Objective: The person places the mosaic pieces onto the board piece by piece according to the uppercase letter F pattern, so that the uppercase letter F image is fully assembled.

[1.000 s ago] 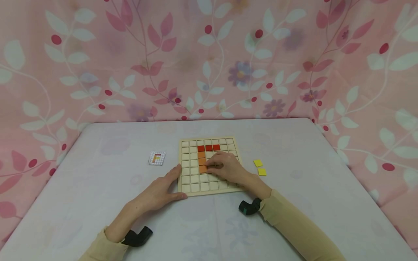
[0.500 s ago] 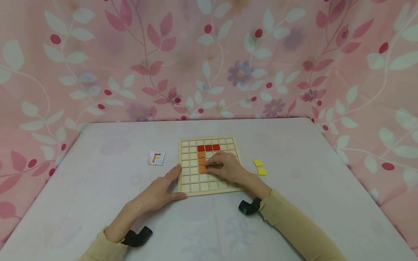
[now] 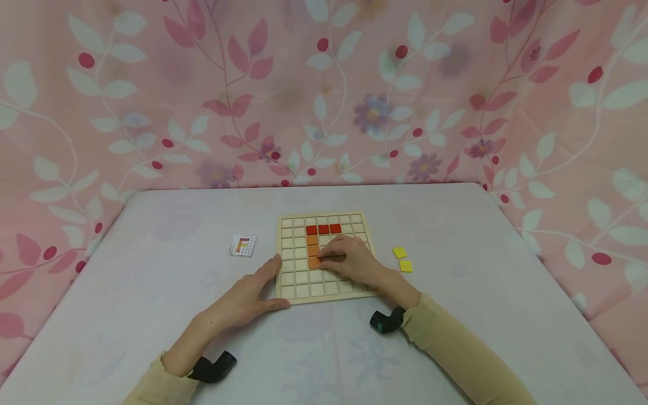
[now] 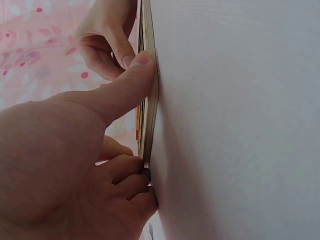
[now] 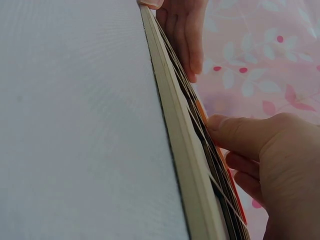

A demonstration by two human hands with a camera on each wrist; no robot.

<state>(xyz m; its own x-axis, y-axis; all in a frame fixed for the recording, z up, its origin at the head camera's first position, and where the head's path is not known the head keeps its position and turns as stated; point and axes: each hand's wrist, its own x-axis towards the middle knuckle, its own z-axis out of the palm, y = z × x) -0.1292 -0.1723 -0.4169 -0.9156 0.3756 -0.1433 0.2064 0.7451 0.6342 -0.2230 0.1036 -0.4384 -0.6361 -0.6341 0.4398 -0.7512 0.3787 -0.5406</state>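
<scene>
A wooden grid board [image 3: 302,291] lies on the table. My left hand [image 3: 242,299] holds its near left corner, thumb along the front edge and fingers against the left side. Over the board, my right hand [image 3: 352,260] has its thumb and fingertips at the lowest orange tile [image 3: 314,263], seeming to pinch it; the contact is partly hidden. Two more orange tiles [image 3: 312,240] sit above in the same column. Three red tiles [image 3: 323,229] form a row at the top. In the right wrist view the thumb [image 5: 240,131] touches the board's tile layer.
Two loose yellow tiles [image 3: 400,252] lie right of the board. To its left is a small card [image 3: 243,246] printed with a coloured grid pattern. Black wrist devices [image 3: 215,367] show at both sleeves. A pink floral cloth [image 3: 314,95] hangs behind the white-covered table [image 3: 177,219].
</scene>
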